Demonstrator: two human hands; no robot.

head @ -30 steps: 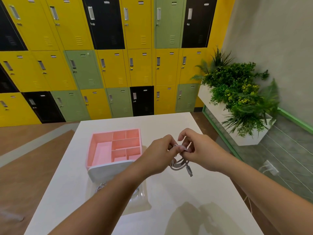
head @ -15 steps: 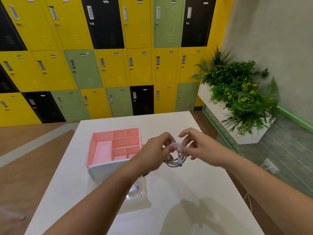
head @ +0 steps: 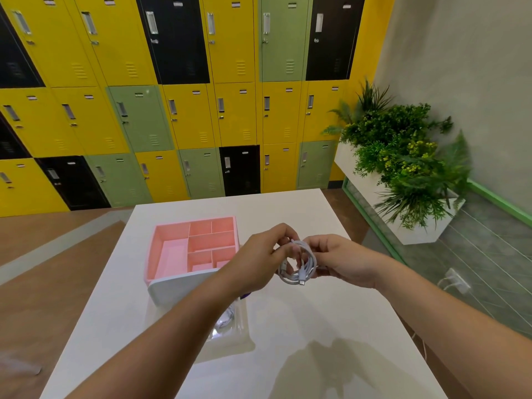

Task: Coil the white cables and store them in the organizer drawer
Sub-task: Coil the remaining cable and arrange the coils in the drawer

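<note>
Now, head view, with 12 o'clock taken as straight ahead toward the lockers [head: 184, 110]

White cable [head: 310, 262]: wound into a small round coil of several loops. It is held in the air above the counter [head: 331, 355], a little right of the counter's middle, clear of the surface. One connector [head: 302, 280] hangs at the coil's 6 o'clock; a second end shows near 8 o'clock.

Left grip [head: 256, 263]: on the coil from its 9 o'clock side, thumb and fingertips pinching the loops near the top.

Right grip [head: 348, 262]: holding the same coil from 3 o'clock, fingers curled round the loops. The two grips sit just beside each other, both touching the cable.

Organizer drawer [head: 152, 254]: pink, open on top, divided into compartments, with a long one on its 9 o'clock side and smaller ones toward 3 o'clock. Its white front panel [head: 178, 289] faces 6 o'clock. It rests on the counter at 9 o'clock of the coil, near it but apart.

Clear tray [head: 239, 338]: on the counter at 6 o'clock of the drawer, just beside the front panel, with the left forearm crossing over it. Something pale and looped [head: 227, 321] lies in it, too blurred to identify. A small purple piece [head: 246, 295] shows under the left wrist, mostly hidden.

Planter [head: 403, 156]: green foliage in a white box on the floor, at 2 o'clock, against the grey wall
</note>
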